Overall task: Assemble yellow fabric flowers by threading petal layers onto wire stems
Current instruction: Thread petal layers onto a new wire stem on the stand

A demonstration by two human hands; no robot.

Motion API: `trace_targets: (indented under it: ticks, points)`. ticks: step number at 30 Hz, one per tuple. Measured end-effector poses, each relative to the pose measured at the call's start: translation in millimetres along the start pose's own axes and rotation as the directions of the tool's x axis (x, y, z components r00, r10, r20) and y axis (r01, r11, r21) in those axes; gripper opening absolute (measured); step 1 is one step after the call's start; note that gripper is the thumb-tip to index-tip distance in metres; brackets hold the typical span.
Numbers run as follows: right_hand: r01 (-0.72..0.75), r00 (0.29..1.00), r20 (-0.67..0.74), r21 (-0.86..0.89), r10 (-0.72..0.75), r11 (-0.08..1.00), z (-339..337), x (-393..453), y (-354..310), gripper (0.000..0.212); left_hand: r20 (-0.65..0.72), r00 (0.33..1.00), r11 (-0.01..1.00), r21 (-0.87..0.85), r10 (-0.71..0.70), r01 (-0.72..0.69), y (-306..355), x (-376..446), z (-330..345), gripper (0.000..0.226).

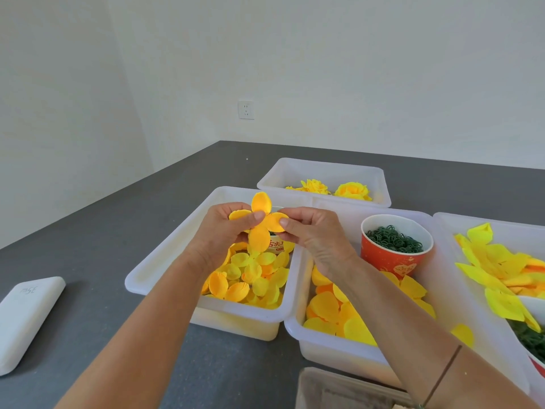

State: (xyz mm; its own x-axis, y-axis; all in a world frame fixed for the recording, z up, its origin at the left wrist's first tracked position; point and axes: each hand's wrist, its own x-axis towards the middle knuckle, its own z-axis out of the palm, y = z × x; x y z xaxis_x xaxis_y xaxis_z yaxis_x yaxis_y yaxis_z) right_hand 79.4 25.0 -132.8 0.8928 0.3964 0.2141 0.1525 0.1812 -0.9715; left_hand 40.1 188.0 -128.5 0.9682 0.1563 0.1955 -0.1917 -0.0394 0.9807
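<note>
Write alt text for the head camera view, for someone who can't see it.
Two hands, left and right, pinch a four-lobed yellow petal layer above a white bin of loose petals. Beside it on the grey table stand more bins, one holding a red cup of green rings, another two finished flowers.

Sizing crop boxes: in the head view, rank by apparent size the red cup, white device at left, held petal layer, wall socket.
1. white device, though it is nearest the camera, which inflates it
2. red cup
3. petal layer, pinched by both hands
4. wall socket, farthest away
</note>
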Motion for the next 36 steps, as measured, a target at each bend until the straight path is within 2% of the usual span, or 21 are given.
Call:
trace_targets:
  ticks: [2,4,9,12,16,18,21,23,27,29,33,36]
  points:
    - [-0.071,0.997,0.023,0.005,0.071,0.997,0,-1,-2,0.012,0.011,1.000,0.999,-0.040,-0.023,0.023,1,-1,0,0.019]
    - [-0.076,0.997,0.006,-0.077,0.077,0.994,0,0,-1,0.011,0.031,0.999,0.999,-0.033,-0.036,0.037,2,-2,2,0.018]
    - [0.037,0.996,-0.060,-0.381,-0.065,0.924,-5,-1,2,0.007,0.009,1.000,0.997,0.077,-0.007,0.007,2,-8,4,0.016]
    - [0.090,0.990,-0.054,-0.476,-0.131,0.875,-4,-2,4,0.008,-0.008,1.000,0.997,0.079,0.012,-0.011,2,-10,5,0.016]
    - [0.170,0.982,0.005,-0.440,-0.187,0.882,0,-5,2,0.010,-0.046,0.999,0.991,0.134,0.024,-0.018,1,-11,5,0.011]
    - [0.200,0.979,0.041,-0.372,-0.199,0.907,1,-7,-2,0.006,-0.005,0.999,0.971,0.236,0.038,-0.036,-1,-11,7,0.007]
    - [0.215,0.975,0.043,-0.444,-0.219,0.870,-2,-6,0,0.014,0.053,0.998,0.952,0.302,0.037,-0.051,-1,-12,9,0.004]
    - [0.158,0.985,0.019,-0.465,-0.169,0.871,-4,-3,2,0.018,0.050,0.998,0.969,0.242,0.032,-0.043,-1,-11,8,0.003]
    - [-0.033,0.999,0.018,-0.140,0.036,0.990,-3,-2,1,0.019,0.035,0.998,0.995,0.089,-0.049,0.046,2,-10,9,0.011]
    - [-0.047,0.998,0.038,-0.079,0.050,0.996,-4,-3,1,0.016,0.047,0.996,0.997,0.036,-0.075,0.074,3,-9,8,0.011]
    - [0.076,0.995,0.083,-0.320,-0.052,0.944,-2,-6,5,0.014,0.012,0.999,0.980,0.196,-0.038,0.034,0,-11,7,0.010]
    - [0.142,0.990,0.061,-0.462,-0.128,0.876,1,-5,6,0.016,-0.023,0.999,0.968,0.249,0.035,-0.028,-1,-11,7,0.009]
